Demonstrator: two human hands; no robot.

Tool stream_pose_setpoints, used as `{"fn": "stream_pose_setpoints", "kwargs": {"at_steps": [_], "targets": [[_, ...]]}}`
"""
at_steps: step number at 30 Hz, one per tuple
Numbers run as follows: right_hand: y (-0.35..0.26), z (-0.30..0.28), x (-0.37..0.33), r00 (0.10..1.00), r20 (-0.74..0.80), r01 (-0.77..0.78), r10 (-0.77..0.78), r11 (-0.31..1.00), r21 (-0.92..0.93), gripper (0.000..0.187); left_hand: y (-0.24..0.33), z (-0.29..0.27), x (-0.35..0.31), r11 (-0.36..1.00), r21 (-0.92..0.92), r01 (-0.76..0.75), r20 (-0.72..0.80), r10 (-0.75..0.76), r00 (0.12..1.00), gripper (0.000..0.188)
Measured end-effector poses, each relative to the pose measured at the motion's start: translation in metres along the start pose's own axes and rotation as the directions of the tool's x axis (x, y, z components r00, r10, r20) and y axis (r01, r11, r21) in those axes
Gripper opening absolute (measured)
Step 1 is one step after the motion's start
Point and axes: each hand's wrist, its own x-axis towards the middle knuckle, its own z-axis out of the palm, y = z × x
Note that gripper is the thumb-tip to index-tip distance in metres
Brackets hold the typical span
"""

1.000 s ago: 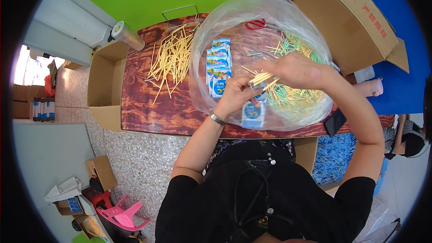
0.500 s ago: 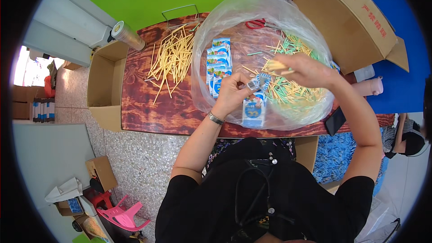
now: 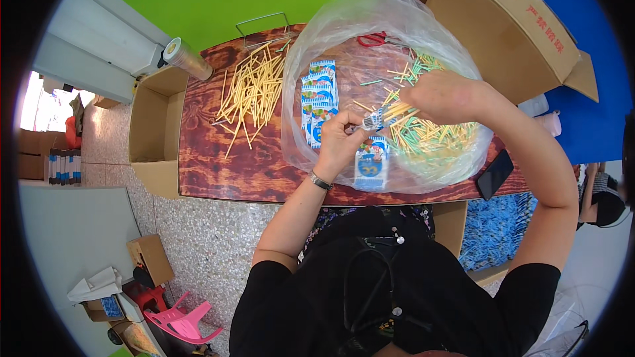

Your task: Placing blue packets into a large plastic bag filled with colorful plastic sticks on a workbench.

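Note:
My left hand [image 3: 340, 139] pinches a small blue-and-white packet [image 3: 374, 120] with its mouth facing right. Closed around a bundle of thin yellow sticks [image 3: 397, 110], my right hand [image 3: 442, 96] has their ends at the packet's mouth; whether they are inside I cannot tell. Both hands are over a large clear plastic bag [image 3: 403, 10] spread on the table. In the bag, a pile of green and yellow sticks [image 3: 433, 137] lies under my right hand. An overlapping column of filled-looking packets [image 3: 321, 102] lies left of my hands, and another packet [image 3: 372, 166] lies closer to me.
A loose heap of yellow sticks [image 3: 254, 89] covers the left of the reddish wooden table [image 3: 205, 152]. Red-handled scissors [image 3: 372, 39] lie at the bag's far side. A black phone [image 3: 495, 175] rests at the right edge. Cardboard boxes [image 3: 155, 116] [image 3: 503, 33] flank the table.
My right hand has brought the yellow sticks down and left, up to the packet's mouth. My left hand stays nearly in place, still pinching the packet.

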Motion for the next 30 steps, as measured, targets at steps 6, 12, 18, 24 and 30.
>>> {"fn": "stream_pose_setpoints", "kwargs": {"at_steps": [6, 12, 18, 24, 30], "targets": [[-0.005, -0.001, 0.012, 0.984, 0.118, -0.115, 0.134, 0.981, -0.158, 0.014, -0.017, -0.001, -0.005, 0.908, 0.370, -0.197, -0.049, 0.230, 0.972, 0.011], [-0.011, -0.005, 0.013, 0.986, 0.083, -0.133, 0.146, 0.981, -0.139, 0.015, -0.013, 0.004, -0.005, 0.852, 0.445, -0.275, -0.061, 0.335, 0.940, 0.013], [-0.015, -0.002, 0.012, 0.996, 0.030, -0.079, 0.088, 0.970, -0.229, 0.017, -0.007, 0.015, -0.001, 0.864, 0.461, -0.201, -0.122, 0.286, 0.950, 0.014], [-0.016, 0.013, 0.004, 0.964, -0.166, -0.239, 0.210, 0.954, -0.180, 0.013, -0.012, 0.038, 0.008, 0.991, 0.121, -0.058, -0.262, 0.088, 0.961, 0.011], [-0.015, 0.024, -0.005, 0.930, -0.285, -0.307, 0.234, 0.920, -0.245, 0.011, -0.006, 0.046, 0.013, 0.974, 0.222, -0.046, -0.204, 0.093, 0.975, 0.015]]}}
